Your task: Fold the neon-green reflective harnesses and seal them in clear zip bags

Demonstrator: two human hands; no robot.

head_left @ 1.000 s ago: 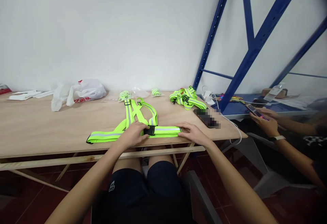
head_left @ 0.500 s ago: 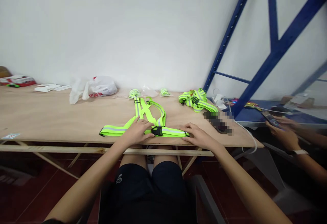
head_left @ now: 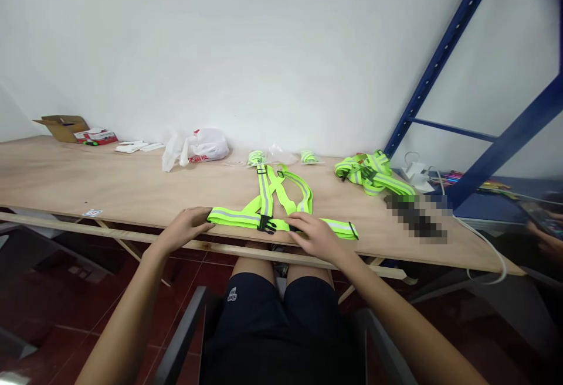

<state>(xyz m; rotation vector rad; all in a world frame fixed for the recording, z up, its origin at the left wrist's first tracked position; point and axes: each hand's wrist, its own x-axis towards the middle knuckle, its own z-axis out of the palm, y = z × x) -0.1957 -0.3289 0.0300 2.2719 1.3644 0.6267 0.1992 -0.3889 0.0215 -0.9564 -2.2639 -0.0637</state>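
A neon yellow-green reflective vest [head_left: 266, 193] of elastic straps with grey stripes lies spread on the wooden table. My left hand [head_left: 187, 227] is at the left end of its waist strap, with bent fingers and thumb around that end. My right hand [head_left: 314, 235] grips the waist strap right of centre, fingers on the far edge and thumb on the near one. A dark buckle part is mostly hidden under it. Just left of these fingers, a black pronged buckle half [head_left: 266, 224] shows. The strap's right end [head_left: 345, 230] lies past my right hand.
Bundled vest straps [head_left: 373, 173] lie at the right, behind a blurred-out dark object [head_left: 416, 216]. Bagged green rolls [head_left: 309, 157], a white plastic bag [head_left: 209, 146] and a cardboard box [head_left: 65, 128] line the wall. A blue metal frame [head_left: 433, 68] rises at the right. Another person's hand [head_left: 549, 238] holds a phone.
My left hand has moved from beside the buckle to the strap's left end. My right hand has shifted left from the strap's right end to the buckle area. The view has turned left.
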